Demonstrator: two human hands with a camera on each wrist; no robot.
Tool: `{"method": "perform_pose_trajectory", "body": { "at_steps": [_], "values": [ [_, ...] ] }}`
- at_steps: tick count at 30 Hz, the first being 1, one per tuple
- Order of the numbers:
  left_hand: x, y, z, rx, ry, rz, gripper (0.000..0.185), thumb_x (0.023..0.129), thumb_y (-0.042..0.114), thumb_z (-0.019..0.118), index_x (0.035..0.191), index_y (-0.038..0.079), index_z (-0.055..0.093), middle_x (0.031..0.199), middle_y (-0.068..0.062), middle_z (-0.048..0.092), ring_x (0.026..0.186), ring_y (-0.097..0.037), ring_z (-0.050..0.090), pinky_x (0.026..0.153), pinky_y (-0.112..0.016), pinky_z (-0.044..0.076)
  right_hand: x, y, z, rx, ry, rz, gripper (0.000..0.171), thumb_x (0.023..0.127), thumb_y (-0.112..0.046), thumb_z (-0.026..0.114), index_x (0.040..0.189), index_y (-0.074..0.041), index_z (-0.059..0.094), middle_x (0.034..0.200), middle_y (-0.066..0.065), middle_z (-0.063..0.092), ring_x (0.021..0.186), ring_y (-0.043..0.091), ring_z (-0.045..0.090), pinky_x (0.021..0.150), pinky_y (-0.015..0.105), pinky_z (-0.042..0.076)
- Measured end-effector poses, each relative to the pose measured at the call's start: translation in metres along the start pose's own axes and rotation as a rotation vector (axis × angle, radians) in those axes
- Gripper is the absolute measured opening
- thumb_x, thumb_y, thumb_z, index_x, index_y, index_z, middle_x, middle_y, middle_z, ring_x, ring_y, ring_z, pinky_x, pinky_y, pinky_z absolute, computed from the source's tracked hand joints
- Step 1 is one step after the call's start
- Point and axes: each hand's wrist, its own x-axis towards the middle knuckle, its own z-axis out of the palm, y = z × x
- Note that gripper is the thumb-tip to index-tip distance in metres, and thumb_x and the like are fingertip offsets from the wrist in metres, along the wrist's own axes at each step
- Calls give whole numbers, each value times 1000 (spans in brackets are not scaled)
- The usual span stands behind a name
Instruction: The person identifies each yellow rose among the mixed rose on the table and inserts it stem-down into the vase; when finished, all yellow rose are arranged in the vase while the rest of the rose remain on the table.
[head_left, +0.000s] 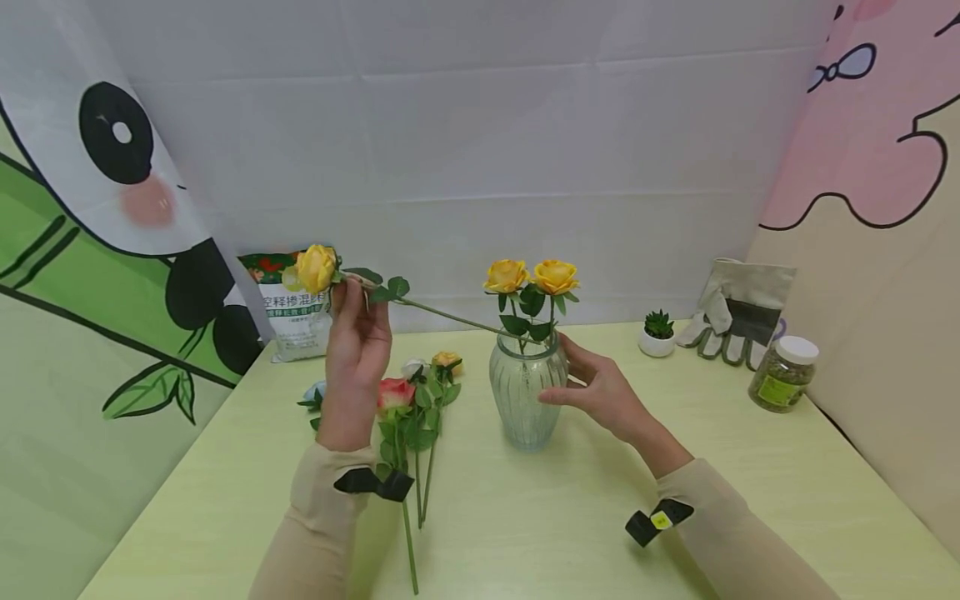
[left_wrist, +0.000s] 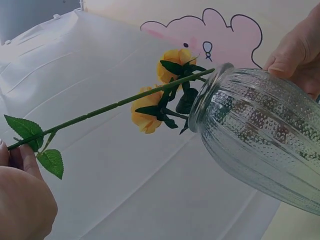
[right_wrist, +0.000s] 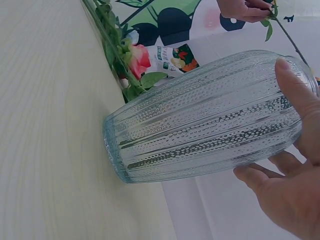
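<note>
A long-stemmed yellow artificial rose (head_left: 316,268) is at centre left of the head frame, its green stem slanting down rightward to the vase mouth; whether the tip is inside the rim I cannot tell. The left hand (head_left: 357,333) pinches that stem just below the bloom. The ribbed clear-glass vase (head_left: 517,404) stands upright near the middle of the frame, with two open yellow roses (head_left: 531,277) in it. The right hand (head_left: 607,390) grips the vase's right side, thumb in front and fingers around the side. Left of the vase, a coral-red rose (head_left: 395,393) lies among other loose flowers on the pale wooden table (head_left: 525,533). A printed white bag (head_left: 300,325) stands behind, at centre left. At right of the frame are a small potted succulent (head_left: 657,335), grey-and-white gloves (head_left: 738,317) and a white-lidded clear jar (head_left: 782,375).
</note>
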Motion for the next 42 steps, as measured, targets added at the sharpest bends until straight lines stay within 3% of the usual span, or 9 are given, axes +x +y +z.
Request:
{"method": "perform_pose_trajectory", "body": {
  "at_steps": [8,16,23,42],
  "values": [
    [6,-3,2,96,-23,16,12,87,-12,67,94,-4,71,97,-15,68,90,-29,69,85,-36,59,0,0,0,9,-2,-13,93,84,-17,83,158,-14,27,162,3,28,143,34,36,111,49,37],
    [5,-12,3,326,-65,76,9,84,-9,72,86,1,74,98,-10,66,90,-25,68,82,-31,59,0,1,1,-7,7,-16,94,83,-21,84,159,-15,28,161,3,29,143,35,36,110,47,39],
    [6,-22,4,447,-92,133,16,90,-9,65,93,2,77,96,-11,68,91,-24,69,78,-29,60,0,2,0,-8,10,-13,94,83,-21,85,158,-16,29,161,2,30,143,35,36,109,47,40],
    [10,-50,-13,576,29,143,26,94,-11,61,86,7,78,94,-8,71,91,-22,72,75,-29,61,0,0,1,-19,11,0,94,83,-21,85,158,-17,28,161,2,30,142,34,37,109,47,40]
  ]
}}
